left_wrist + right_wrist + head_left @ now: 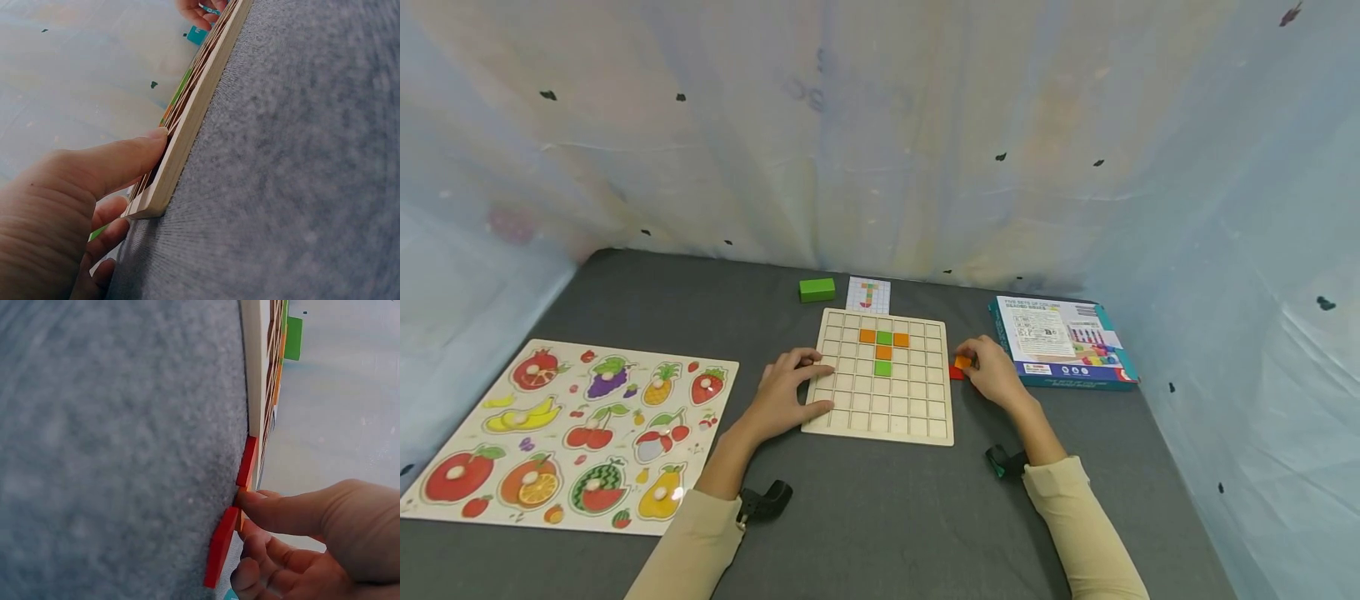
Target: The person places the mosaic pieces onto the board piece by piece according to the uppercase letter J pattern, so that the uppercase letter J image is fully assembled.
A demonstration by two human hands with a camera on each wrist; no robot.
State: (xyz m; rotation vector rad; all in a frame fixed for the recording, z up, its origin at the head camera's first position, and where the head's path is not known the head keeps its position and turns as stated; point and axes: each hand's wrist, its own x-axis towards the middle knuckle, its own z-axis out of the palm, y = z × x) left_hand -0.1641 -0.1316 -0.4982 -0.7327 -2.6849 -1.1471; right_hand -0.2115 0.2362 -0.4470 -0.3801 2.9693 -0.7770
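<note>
Right hand pinches a small, flat orange tile between thumb and fingers, beside flat red pieces, just right of the square, pale wooden grid board — probably kept there for reach. Left hand, thumb and fingers spread, touches the board's left edge — likely steadying it.

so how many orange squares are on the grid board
3 visible: one orange square left of the upper green square, another orange square to its right, a third orange square directly below it.
</note>
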